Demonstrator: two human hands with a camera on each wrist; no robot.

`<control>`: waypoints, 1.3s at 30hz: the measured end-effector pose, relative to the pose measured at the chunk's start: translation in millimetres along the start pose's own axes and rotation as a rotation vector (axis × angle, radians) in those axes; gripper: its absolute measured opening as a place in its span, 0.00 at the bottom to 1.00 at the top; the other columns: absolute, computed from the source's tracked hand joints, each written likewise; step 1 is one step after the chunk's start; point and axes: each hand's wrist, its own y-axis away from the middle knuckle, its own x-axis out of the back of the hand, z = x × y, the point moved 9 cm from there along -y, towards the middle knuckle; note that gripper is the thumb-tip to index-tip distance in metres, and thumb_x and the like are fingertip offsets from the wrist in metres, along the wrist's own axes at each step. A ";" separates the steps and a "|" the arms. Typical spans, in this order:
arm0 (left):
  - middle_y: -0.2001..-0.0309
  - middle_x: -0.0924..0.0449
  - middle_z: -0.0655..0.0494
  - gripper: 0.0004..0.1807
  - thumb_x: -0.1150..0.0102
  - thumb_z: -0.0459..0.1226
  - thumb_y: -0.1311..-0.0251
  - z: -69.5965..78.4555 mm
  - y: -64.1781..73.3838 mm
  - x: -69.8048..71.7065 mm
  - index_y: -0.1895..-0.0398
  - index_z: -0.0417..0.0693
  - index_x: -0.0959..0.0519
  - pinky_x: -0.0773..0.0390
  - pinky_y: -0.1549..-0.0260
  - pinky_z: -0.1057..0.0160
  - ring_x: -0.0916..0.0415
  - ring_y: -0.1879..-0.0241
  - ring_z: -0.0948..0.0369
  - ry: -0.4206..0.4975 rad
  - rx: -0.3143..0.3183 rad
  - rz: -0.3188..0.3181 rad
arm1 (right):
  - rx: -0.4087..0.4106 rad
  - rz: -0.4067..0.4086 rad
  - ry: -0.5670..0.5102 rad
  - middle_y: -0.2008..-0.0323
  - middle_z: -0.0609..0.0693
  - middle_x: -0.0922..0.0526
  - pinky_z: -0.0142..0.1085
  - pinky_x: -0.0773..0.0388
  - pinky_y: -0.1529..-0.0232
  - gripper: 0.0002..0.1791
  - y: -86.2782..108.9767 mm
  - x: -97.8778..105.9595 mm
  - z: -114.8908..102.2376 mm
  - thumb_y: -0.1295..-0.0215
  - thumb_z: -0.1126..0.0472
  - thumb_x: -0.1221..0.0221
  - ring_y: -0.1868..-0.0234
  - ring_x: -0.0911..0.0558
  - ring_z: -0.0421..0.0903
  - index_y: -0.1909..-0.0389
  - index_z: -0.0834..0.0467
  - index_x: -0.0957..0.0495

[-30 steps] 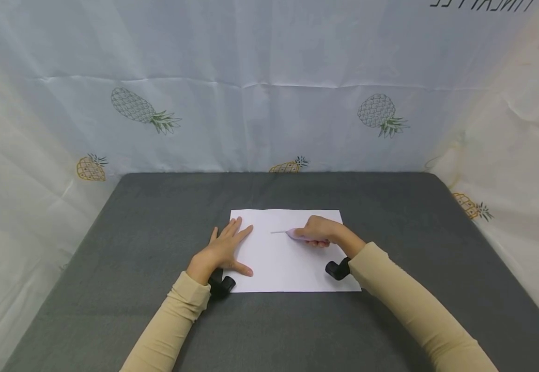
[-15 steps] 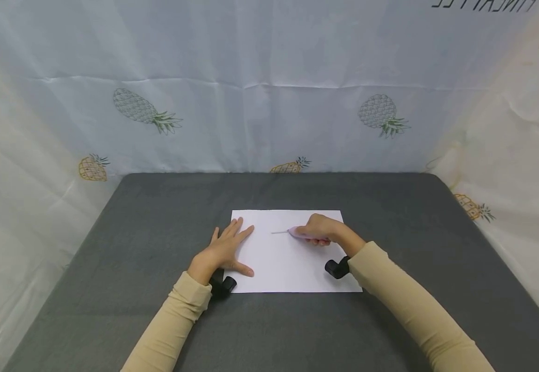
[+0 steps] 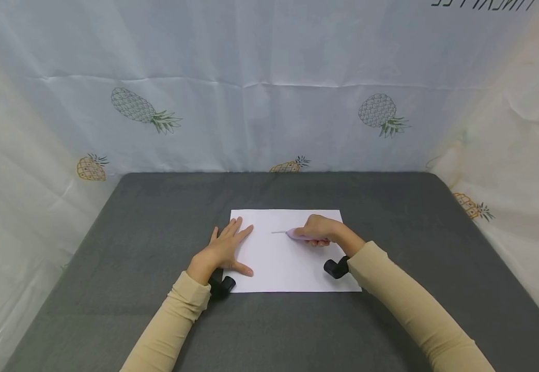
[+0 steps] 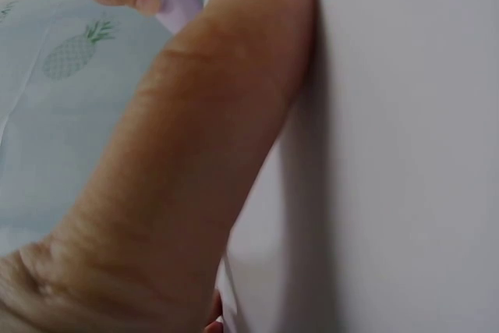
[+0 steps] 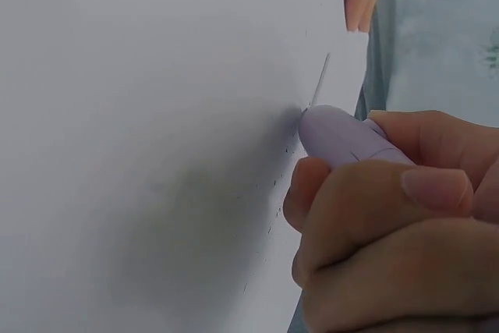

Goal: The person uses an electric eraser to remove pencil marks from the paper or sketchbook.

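A white sheet of paper [image 3: 288, 271] lies on the dark grey table. My left hand [image 3: 222, 250] rests spread on its left side, thumb and fingertips on the sheet. My right hand [image 3: 319, 228] grips a lilac, round-nosed electric eraser [image 5: 339, 136], its nose down at the paper right of the middle. From the nose a short thin grey line [image 5: 320, 79] runs leftward. Small dark crumbs [image 5: 275, 183] lie in a row on the other side of the nose. In the left wrist view, the left thumb [image 4: 195, 107] hides part of the eraser.
The dark grey tabletop [image 3: 157, 206] surrounds the sheet. A pale curtain [image 3: 250, 124] printed with pineapples hangs behind and at both sides. Black wrist cameras, the right one [image 3: 336, 267] and the left one [image 3: 222, 285], sit low over the sheet's lower corners.
The right hand and eraser have shifted only very slightly. The left hand has kept its place, and the grey line looks much the same length.
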 end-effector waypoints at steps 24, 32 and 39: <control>0.21 0.64 0.41 0.64 0.23 0.56 0.65 -0.6 -0.9 -0.9 0.24 0.51 0.49 0.64 0.29 0.30 0.66 0.21 0.44 -0.006 0.003 -0.001 | -0.012 0.006 0.004 0.90 0.44 0.35 0.28 0.42 0.85 0.27 0.1 1.9 -1.6 0.33 0.43 0.46 0.88 0.39 0.38 0.88 0.54 0.34; 0.21 0.66 0.43 0.64 0.23 0.56 0.65 0.6 -1.9 -1.9 0.23 0.53 0.50 0.65 0.28 0.31 0.68 0.21 0.45 -0.008 0.007 -0.015 | -0.016 0.010 0.009 0.90 0.44 0.35 0.28 0.41 0.85 0.27 -0.1 3.0 -0.9 0.33 0.43 0.46 0.88 0.39 0.38 0.88 0.54 0.33; 0.21 0.65 0.42 0.64 0.23 0.56 0.65 -0.4 -1.3 -1.5 0.24 0.52 0.49 0.65 0.29 0.31 0.67 0.21 0.45 -0.001 0.012 -0.010 | -0.007 -0.013 0.018 0.90 0.44 0.35 0.28 0.42 0.85 0.27 -1.7 0.2 -1.5 0.33 0.42 0.46 0.88 0.39 0.38 0.88 0.53 0.33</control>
